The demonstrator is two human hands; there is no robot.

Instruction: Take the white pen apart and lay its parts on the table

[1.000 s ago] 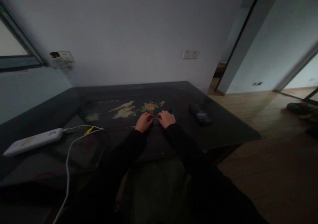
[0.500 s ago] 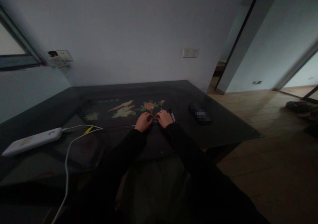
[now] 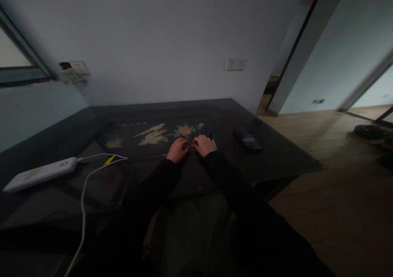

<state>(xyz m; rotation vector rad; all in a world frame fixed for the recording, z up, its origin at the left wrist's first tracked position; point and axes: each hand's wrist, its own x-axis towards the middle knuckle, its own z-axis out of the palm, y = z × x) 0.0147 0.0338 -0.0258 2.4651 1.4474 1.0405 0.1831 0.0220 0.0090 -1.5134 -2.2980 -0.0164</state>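
Observation:
My left hand (image 3: 178,149) and my right hand (image 3: 203,145) meet over the dark glossy table (image 3: 190,179), thumbs and fingertips pinched close together. Between them is something small and thin that I cannot make out, mostly covered by the fingers. A small dark and silvery packet-like thing (image 3: 214,142) shows just beyond the right hand; its kind is unclear. A ring sits on a finger of the right hand. Inlaid birds and a flower (image 3: 184,130) decorate the tabletop right behind the hands.
At the left lies a white power bank-like device (image 3: 41,174) with a white cable (image 3: 82,211) trailing over the near edge, a yellow tag (image 3: 109,160) on it. A blurred dark object (image 3: 248,140) lies to the right. Wall sockets (image 3: 236,64) are behind.
Both hands stay in nearly the same place; only the fingertips have shifted slightly around the small thing between them.

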